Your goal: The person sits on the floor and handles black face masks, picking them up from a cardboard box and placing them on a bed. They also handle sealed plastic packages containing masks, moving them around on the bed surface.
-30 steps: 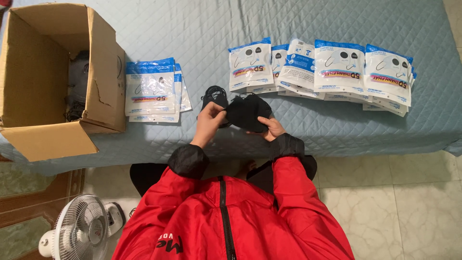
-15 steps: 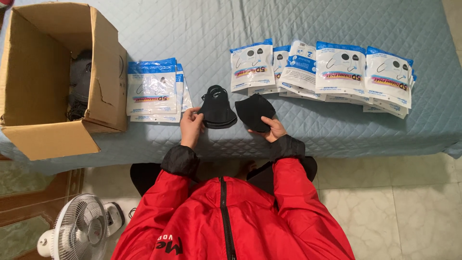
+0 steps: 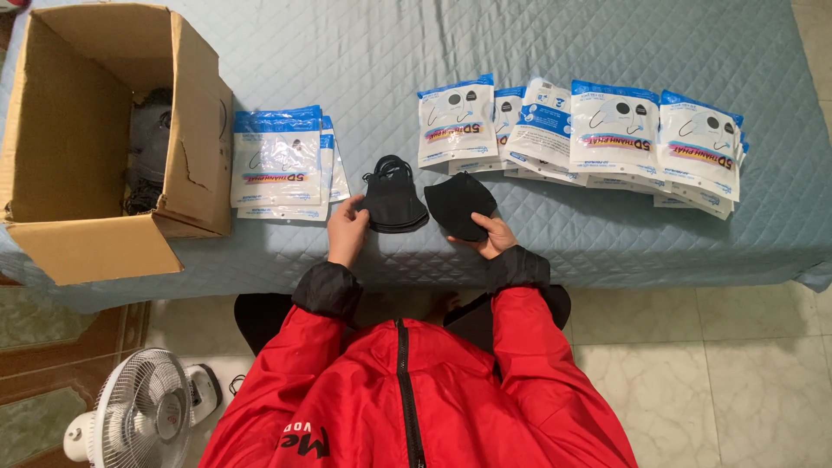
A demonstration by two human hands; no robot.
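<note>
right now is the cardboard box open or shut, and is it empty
Open, not empty. The cardboard box has its flaps spread outward, and dark items lie inside against its right wall; what they are cannot be told.
</note>
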